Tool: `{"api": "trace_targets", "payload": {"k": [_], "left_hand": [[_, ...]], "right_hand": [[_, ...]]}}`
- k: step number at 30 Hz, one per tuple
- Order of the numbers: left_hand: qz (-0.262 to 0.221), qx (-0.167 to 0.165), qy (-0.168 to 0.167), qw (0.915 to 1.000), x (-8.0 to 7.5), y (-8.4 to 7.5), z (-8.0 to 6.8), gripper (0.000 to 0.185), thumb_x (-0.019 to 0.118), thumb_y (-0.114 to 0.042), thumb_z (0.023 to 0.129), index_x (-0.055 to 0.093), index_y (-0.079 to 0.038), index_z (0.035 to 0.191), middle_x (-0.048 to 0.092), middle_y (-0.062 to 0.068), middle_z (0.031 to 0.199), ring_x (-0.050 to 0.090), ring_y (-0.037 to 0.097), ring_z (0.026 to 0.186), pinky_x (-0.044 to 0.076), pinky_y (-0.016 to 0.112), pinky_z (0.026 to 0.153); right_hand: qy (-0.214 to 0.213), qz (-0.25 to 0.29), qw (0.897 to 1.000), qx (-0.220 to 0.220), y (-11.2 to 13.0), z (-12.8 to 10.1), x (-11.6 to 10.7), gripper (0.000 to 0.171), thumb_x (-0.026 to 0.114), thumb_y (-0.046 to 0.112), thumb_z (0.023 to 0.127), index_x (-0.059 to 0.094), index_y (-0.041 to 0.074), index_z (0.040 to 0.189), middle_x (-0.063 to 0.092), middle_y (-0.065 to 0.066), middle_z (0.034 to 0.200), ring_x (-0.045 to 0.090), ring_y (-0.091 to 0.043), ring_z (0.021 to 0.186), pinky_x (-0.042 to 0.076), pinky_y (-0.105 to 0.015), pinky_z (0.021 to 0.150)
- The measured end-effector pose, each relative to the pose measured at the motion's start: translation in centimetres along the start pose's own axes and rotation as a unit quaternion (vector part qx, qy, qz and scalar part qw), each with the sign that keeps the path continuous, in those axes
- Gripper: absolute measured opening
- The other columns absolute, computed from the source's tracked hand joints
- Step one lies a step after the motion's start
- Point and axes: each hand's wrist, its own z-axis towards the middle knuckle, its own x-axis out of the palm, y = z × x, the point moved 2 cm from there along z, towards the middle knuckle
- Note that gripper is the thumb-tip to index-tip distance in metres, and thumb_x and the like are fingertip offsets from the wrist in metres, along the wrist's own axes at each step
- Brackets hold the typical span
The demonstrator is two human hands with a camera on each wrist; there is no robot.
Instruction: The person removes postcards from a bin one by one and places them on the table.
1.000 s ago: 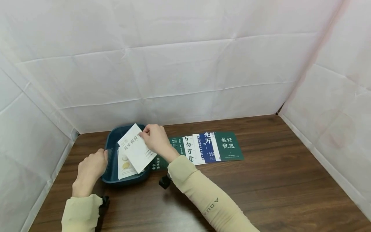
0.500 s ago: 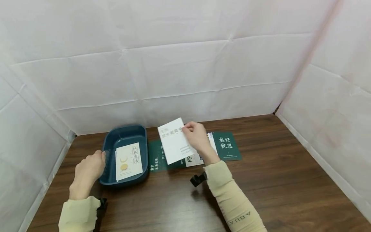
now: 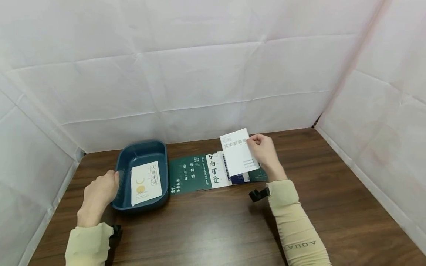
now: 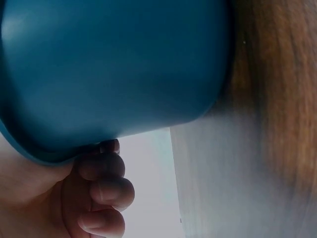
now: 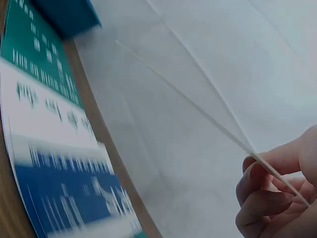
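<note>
My right hand (image 3: pixel 265 153) pinches a white postcard (image 3: pixel 237 153) with printed characters by its right edge, held above the row of cards. Edge-on in the right wrist view, the postcard (image 5: pixel 198 106) is a thin pale line between thumb and fingers (image 5: pixel 257 193). My left hand (image 3: pixel 101 190) grips the left rim of a dark blue plastic bin (image 3: pixel 124 155). From the left wrist, its curled fingers (image 4: pixel 106 191) show under the bin's rim (image 4: pixel 37 158). Inside the bin lies a small stack of white cards (image 3: pixel 146 183), the top one with a yellow moon design.
Overlapping cards lie in a row right of the bin: green cards (image 3: pixel 188 173), a white card (image 3: pixel 216 177) and a blue card (image 3: pixel 237 179), partly under the held postcard. White sheeting (image 3: pixel 199 74) walls the back and sides of the brown wooden table (image 3: pixel 199 229).
My right hand has carried the white postcard out from over the bin to the right, past the green cards, uncovering the stack inside. The left hand has stayed at the bin's rim.
</note>
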Motion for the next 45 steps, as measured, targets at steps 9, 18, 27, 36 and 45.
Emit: {"api": "trace_targets", "payload": {"k": [9, 18, 27, 36, 45], "left_hand": [[-0.001, 0.011, -0.002, 0.9999, -0.3, 0.1, -0.2, 0.045, 0.028, -0.025, 0.107, 0.048, 0.015, 0.115, 0.057, 0.041, 0.099, 0.058, 0.055, 0.082, 0.045, 0.061, 0.063], [-0.001, -0.001, 0.014, 0.9999, -0.5, 0.3, -0.3, 0.047, 0.027, -0.026, 0.107, 0.045, 0.016, 0.119, 0.056, 0.040, 0.102, 0.058, 0.052, 0.083, 0.045, 0.059, 0.065], [0.000, 0.003, 0.016, 0.9999, -0.6, 0.1, -0.4, 0.046, 0.028, -0.025, 0.107, 0.045, 0.016, 0.118, 0.056, 0.040, 0.100, 0.059, 0.051, 0.081, 0.046, 0.059, 0.064], [0.001, 0.000, 0.023, 0.9997, -0.6, 0.2, -0.2, 0.047, 0.027, -0.026, 0.107, 0.045, 0.016, 0.119, 0.056, 0.039, 0.100, 0.059, 0.050, 0.081, 0.046, 0.058, 0.065], [0.001, 0.000, 0.023, 0.9997, -0.3, 0.3, -0.1, 0.047, 0.027, -0.026, 0.107, 0.045, 0.016, 0.118, 0.057, 0.038, 0.098, 0.059, 0.048, 0.079, 0.046, 0.058, 0.064]], "right_hand": [[-0.005, -0.057, 0.997, 0.043, -3.6, 0.4, -5.1, 0.025, 0.055, 0.019, 0.099, 0.063, -0.004, 0.106, 0.064, -0.015, 0.089, 0.058, -0.021, 0.071, 0.048, -0.027, 0.060], [-0.017, -0.077, 0.993, 0.092, -5.6, 0.2, -7.7, 0.030, 0.054, 0.021, 0.100, 0.061, -0.006, 0.111, 0.061, -0.017, 0.101, 0.056, -0.022, 0.083, 0.047, -0.029, 0.068], [-0.006, -0.106, 0.987, 0.123, -7.7, 0.5, -8.0, 0.031, 0.053, 0.023, 0.101, 0.062, -0.006, 0.110, 0.057, -0.018, 0.107, 0.052, -0.026, 0.089, 0.043, -0.034, 0.074], [0.021, -0.104, 0.983, 0.147, -9.5, 0.9, -7.1, 0.033, 0.052, 0.025, 0.102, 0.062, -0.005, 0.112, 0.056, -0.019, 0.111, 0.051, -0.028, 0.094, 0.042, -0.036, 0.077], [-0.012, -0.159, 0.976, 0.146, -9.8, 1.1, -6.9, 0.034, 0.055, 0.027, 0.100, 0.065, -0.004, 0.109, 0.059, -0.020, 0.108, 0.055, -0.029, 0.090, 0.045, -0.038, 0.074]]}}
